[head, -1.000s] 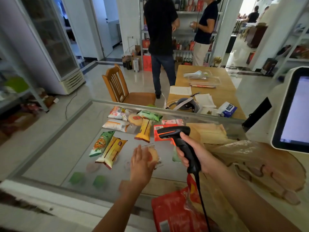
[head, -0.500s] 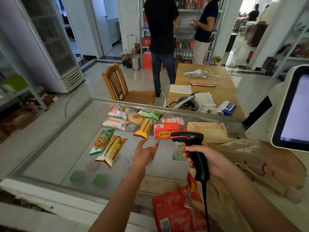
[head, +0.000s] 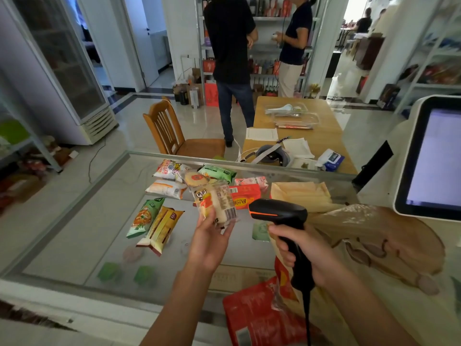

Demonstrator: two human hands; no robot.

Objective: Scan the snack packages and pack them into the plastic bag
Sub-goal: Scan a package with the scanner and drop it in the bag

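Observation:
My left hand (head: 209, 242) holds up a clear snack packet with a panda print (head: 216, 203) above the glass counter (head: 74, 236), its barcode turned toward the scanner. My right hand (head: 300, 253) grips the handle of a black barcode scanner (head: 279, 213), whose head sits just right of the packet. Several more snack packages lie on the counter: a green one (head: 144, 216), a yellow one (head: 161, 227), a white one (head: 166, 188) and a red box (head: 245, 198). A red plastic bag (head: 259, 318) lies at the near edge, below the scanner's cable.
A checkout screen (head: 431, 161) stands at the right. Brown paper bags (head: 301, 196) lie behind the scanner. Beyond the counter are a wooden chair (head: 172, 136), a wooden table (head: 321, 136) with papers, and two people at the shelves (head: 232, 46).
My left hand left the round snack it touched, reached forward, and now holds up a panda-print packet. My right hand and the scanner shifted right, then stayed beside the packet.

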